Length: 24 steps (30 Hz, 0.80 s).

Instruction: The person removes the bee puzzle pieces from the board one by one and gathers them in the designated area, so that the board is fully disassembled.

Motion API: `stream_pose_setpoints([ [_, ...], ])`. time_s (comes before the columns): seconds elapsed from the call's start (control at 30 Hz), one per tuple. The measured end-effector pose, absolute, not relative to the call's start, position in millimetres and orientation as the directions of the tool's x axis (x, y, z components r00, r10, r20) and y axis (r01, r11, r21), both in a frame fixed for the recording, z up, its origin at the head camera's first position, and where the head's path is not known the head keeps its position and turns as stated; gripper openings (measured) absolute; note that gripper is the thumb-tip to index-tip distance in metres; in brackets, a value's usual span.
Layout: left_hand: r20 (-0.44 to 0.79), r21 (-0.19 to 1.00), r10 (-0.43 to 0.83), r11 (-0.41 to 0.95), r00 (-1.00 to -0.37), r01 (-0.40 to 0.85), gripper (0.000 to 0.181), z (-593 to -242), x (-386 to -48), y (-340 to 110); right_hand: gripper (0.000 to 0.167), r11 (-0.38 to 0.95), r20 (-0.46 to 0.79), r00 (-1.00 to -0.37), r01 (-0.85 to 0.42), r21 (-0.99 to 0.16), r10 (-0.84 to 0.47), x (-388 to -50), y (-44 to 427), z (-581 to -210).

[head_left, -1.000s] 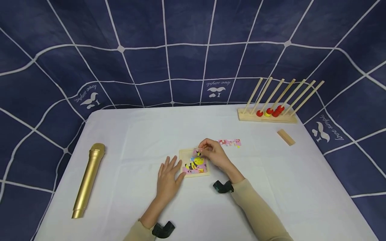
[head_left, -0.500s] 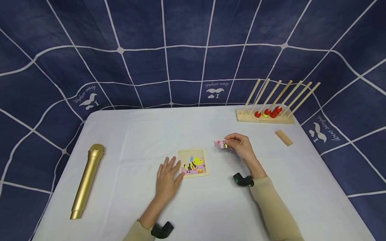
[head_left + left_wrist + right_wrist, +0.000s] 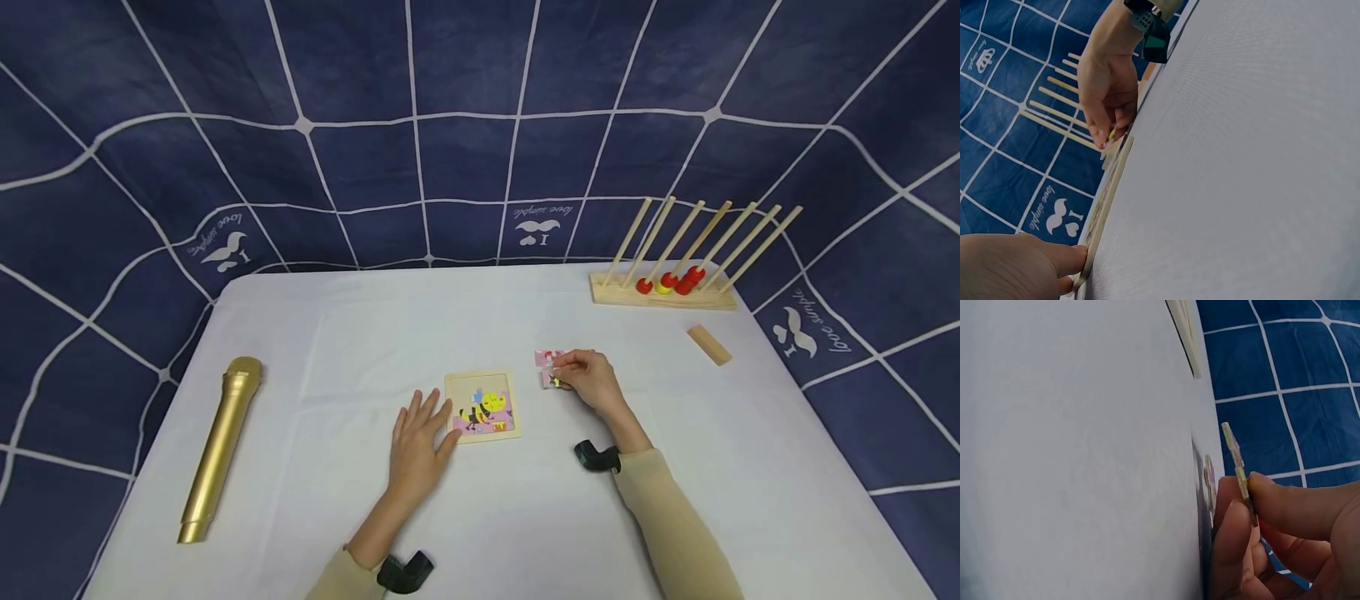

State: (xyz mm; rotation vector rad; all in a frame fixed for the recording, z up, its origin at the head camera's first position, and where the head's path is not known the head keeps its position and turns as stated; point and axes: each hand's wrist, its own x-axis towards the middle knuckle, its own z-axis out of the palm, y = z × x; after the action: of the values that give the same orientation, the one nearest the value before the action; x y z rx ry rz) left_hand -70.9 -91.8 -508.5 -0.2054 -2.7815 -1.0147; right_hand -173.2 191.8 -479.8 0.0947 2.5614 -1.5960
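The left hand (image 3: 417, 446) lies with fingers spread at the left side of a square wooden puzzle frame (image 3: 517, 417), its thumb touching the lower left corner. Bee puzzle pieces (image 3: 483, 412) fill the lower part of the frame; its upper part shows bare wood. To the right, the right hand (image 3: 596, 383) pinches a small pink puzzle piece (image 3: 551, 379) between thumb and fingers. In the right wrist view that puzzle piece (image 3: 1238, 469) is held on edge, above another piece (image 3: 1209, 481) on the table. Pink pieces (image 3: 546, 357) lie just beyond the fingers, partly hidden.
A gold microphone (image 3: 221, 450) lies on the white-covered table at the left. Toward the back right stands a wooden rack (image 3: 660, 296) with several upright rods and red and yellow beads. A small wooden strip (image 3: 709, 344) lies in front of it. A blue checked cloth (image 3: 465, 158) hangs behind.
The right hand has moved right, from over the frame to the loose pink pieces, with the puzzle piece still pinched, then slightly nearer the body. The left hand has kept its place.
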Motion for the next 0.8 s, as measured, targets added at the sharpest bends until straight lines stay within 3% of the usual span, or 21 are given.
stream_pose_setpoints([
  [0.53, 0.280, 0.589, 0.071, 0.775, -0.957, 0.229, 0.048, -512, -71, -91, 0.006, 0.607, -0.032, -0.999, 0.052, -0.793, 0.045, -171, 179, -483],
  [0.8, 0.246, 0.601, 0.072, 0.771, -0.967, 0.210, 0.049, -510, -71, -91, 0.005, 0.659, 0.023, -0.998, 0.017, -0.752, 0.051, -170, 178, -486],
])
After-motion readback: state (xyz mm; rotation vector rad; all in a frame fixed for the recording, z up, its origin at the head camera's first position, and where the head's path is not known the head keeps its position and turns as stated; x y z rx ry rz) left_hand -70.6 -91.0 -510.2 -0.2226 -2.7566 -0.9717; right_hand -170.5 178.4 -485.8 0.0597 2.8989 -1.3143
